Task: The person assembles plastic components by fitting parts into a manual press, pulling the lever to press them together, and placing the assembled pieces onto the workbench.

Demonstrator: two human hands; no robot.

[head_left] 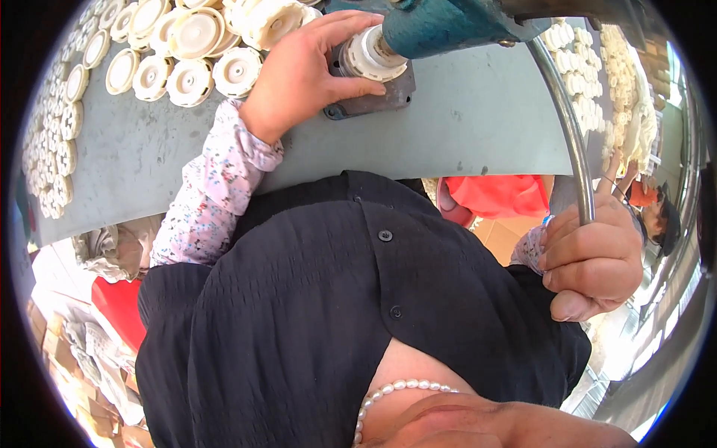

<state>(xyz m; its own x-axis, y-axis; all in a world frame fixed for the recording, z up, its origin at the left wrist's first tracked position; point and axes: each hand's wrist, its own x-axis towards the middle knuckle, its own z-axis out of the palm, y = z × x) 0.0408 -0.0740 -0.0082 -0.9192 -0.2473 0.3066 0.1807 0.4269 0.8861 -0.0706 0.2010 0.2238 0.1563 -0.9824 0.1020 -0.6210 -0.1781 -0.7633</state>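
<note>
The blue press arm (448, 26) covers the top of the white round part (371, 56), so we cannot see its middle. This part sits on the dark base plate (373, 97) under the arm. Our left hand (302, 71) is curled around the part and touches it. Our right hand (594, 257) is closed tight on the metal lever (571, 134), right of the plate. Left of the plate lie many white discs (190, 60), too many to count, partly cut off.

Left hand (299, 75) steadies a white disc (371, 56) — right hand (594, 261) grips the lever (567, 127).
</note>
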